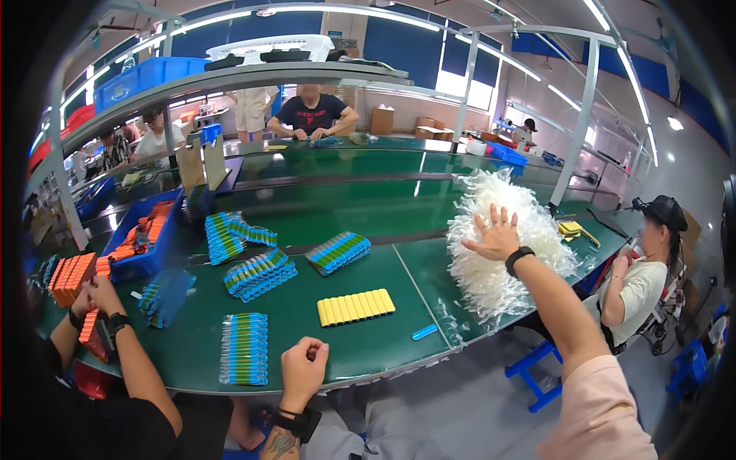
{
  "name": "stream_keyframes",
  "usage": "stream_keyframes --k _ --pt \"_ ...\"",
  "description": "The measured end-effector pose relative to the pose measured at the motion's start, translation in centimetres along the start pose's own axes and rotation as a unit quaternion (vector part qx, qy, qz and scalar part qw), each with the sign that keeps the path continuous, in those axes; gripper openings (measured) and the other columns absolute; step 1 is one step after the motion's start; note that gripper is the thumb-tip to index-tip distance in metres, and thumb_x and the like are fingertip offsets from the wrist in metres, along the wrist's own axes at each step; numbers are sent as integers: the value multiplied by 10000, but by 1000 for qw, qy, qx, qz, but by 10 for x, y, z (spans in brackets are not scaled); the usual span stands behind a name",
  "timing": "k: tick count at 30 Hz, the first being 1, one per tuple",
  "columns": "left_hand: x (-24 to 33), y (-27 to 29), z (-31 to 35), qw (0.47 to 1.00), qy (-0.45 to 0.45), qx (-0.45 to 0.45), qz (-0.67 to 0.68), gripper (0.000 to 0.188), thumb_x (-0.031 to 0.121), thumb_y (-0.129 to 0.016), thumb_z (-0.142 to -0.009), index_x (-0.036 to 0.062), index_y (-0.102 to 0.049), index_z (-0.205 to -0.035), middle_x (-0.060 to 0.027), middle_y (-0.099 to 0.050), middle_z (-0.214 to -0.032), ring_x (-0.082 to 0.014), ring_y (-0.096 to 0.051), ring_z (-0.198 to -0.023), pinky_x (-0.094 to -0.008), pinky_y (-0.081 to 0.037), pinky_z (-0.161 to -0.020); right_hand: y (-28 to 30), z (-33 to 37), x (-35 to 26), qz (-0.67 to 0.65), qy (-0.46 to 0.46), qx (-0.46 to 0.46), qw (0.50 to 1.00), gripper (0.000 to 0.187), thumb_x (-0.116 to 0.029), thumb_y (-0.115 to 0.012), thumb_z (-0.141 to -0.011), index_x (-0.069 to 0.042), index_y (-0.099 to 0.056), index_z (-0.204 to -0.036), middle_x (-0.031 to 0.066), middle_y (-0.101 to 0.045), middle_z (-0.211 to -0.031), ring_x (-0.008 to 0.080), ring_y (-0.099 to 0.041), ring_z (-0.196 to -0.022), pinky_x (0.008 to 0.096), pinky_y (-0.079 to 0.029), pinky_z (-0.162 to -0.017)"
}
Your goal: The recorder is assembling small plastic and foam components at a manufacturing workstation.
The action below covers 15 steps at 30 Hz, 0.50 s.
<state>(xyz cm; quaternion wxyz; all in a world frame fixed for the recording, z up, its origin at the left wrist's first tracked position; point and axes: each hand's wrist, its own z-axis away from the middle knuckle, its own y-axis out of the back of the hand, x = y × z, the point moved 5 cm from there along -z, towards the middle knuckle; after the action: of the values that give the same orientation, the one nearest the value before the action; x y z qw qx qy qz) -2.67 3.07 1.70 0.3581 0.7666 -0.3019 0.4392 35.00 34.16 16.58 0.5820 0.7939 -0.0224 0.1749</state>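
My right hand [494, 236] reaches out with its fingers spread, palm down over a large heap of clear plastic sleeves [514, 277] at the right of the table. Nearer to me, my left hand [304, 366] hovers by the table's front edge with its fingers curled closed; whatever they may hold is hidden. Just beyond that hand lies a yellow pack of joined cylinders [356, 307]. To its left is a flat block of blue and green wrapped cylinders [244, 349]. A single blue sleeve piece [424, 332] rests between the yellow pack and the heap.
More blue-green packs [260, 274] lie farther back on the green table [360, 353]. At the left, a co-worker's hands [100, 295] handle orange packs beside a blue bin [146, 264]. Another person [632, 276] sits at the right, near a blue stool [534, 376]. A metal post [580, 126] rises behind the heap.
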Motion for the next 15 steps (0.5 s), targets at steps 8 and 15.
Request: stream_keyframes --k 8,15 --pt "3 2 1 1000 -9 -5 -27 162 148 -722 -882 -6 -685 -846 -66 -653 -653 -131 -614 -574 -286 -492 -568 1 23 -4 0 -4 37 999 977 -862 -367 -825 -254 -314 -1588 279 -103 -1650 488 -46 -1521 672 46 -1171" --pt "2 -5 2 999 -25 10 -41 166 133 -739 -876 -21 -684 -848 -62 -670 -696 -110 -615 -622 -278 -505 -600 -3 31 2 -25 -14 67 997 929 -785 -410 -865 -202 -326 -1584 247 -139 -1655 433 -77 -1533 631 30 -1197"
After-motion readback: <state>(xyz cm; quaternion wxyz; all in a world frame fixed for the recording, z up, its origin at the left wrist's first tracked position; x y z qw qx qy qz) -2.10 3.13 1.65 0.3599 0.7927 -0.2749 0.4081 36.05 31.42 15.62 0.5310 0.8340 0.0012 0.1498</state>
